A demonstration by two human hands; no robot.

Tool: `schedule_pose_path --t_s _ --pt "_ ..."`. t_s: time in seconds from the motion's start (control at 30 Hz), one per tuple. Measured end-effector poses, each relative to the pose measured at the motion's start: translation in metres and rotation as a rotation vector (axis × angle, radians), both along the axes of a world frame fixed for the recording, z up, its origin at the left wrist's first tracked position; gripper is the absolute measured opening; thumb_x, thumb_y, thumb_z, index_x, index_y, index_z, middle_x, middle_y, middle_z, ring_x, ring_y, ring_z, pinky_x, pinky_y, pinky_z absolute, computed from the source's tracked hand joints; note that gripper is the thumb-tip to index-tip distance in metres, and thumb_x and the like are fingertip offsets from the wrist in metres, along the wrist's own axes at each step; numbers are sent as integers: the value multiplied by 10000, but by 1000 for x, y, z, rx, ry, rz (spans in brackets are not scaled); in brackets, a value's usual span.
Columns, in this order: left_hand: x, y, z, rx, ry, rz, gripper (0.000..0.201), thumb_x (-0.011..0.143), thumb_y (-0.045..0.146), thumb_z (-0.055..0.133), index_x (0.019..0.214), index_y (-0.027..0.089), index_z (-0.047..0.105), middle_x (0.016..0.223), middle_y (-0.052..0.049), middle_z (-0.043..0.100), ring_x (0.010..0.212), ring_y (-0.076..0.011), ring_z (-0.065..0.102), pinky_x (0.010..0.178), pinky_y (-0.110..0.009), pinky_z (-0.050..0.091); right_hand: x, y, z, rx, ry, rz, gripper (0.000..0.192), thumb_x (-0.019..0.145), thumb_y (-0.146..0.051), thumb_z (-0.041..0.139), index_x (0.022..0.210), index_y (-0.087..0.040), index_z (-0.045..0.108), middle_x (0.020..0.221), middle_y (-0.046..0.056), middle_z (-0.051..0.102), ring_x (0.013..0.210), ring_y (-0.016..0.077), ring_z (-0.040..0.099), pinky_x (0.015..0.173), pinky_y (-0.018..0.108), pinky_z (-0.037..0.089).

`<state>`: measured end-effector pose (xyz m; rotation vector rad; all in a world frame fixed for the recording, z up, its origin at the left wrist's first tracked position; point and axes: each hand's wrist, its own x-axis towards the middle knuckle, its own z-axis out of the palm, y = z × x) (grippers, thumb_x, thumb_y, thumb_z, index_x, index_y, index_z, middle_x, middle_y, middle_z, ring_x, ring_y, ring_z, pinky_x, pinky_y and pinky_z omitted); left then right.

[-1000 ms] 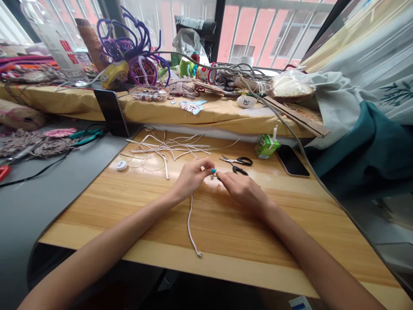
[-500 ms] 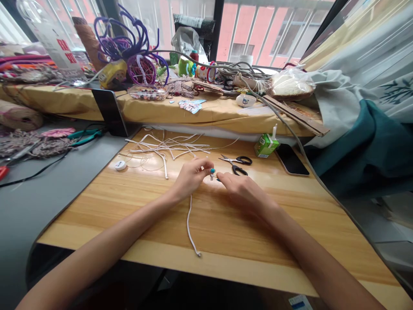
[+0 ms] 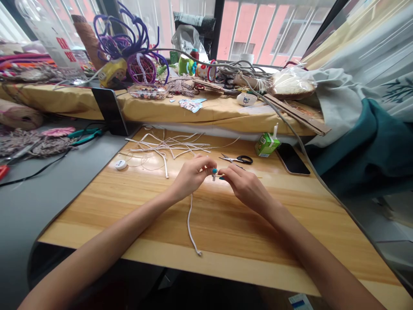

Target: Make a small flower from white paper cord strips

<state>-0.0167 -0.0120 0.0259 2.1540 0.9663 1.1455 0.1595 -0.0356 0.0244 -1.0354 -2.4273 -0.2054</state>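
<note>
While both hands meet mid-table, the left hand [image 3: 191,177] and right hand [image 3: 245,186] pinch the upper end of a thin white cotton cord [image 3: 189,224], whose tail trails toward the near edge of the pale wooden table [image 3: 290,224]. Uncut white strands [image 3: 167,146] and black-handled scissors [image 3: 237,159] lie beyond, suggesting early work.
</note>
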Motion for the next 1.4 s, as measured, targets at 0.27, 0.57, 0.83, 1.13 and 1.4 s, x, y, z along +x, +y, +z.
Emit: schedule_pose_path --t_s 0.27,0.57,0.83,1.13,1.4 --pt "1 0 0 -81 -2 -161 80 760 152 503 689 160 538 682 1 564 702 -117 476 666 -229 382 8 6 10 -310 125 207 227 846 -141 378 884 -170 600 755 37 574 684 109 514 611 206 399" --pt "-3 9 2 -366 -2 -294 198 799 241 454 939 169 575 998 -60 601 919 -145 529 761 -264 393 13 14 7 -226 185 187 233 854 -189 380 862 -159 611 764 58 593 697 124 532 612 228 411" --pt "-1 9 -6 -334 -9 -236 102 745 229 534 729 146 590 737 -24 622 725 -125 554 694 -257 404 12 15 -1 -305 209 117 197 838 -212 420 794 -153 603 707 40 599 634 113 524 571 211 395" --pt "-1 13 -2 -505 -264 -21 180 677 304 602 684 132 548 658 5 571 646 -103 509 645 -241 396 14 10 17 -506 564 -204 297 756 -380 521 892 -127 593 663 21 570 578 113 484 528 223 370" --pt "6 3 -2 -620 -299 -108 184 725 313 545 722 149 628 687 -9 598 656 -104 500 624 -233 387 -6 -1 12 -714 658 -135 290 767 -380 488 723 -135 638 610 1 574 513 81 443 478 202 313"
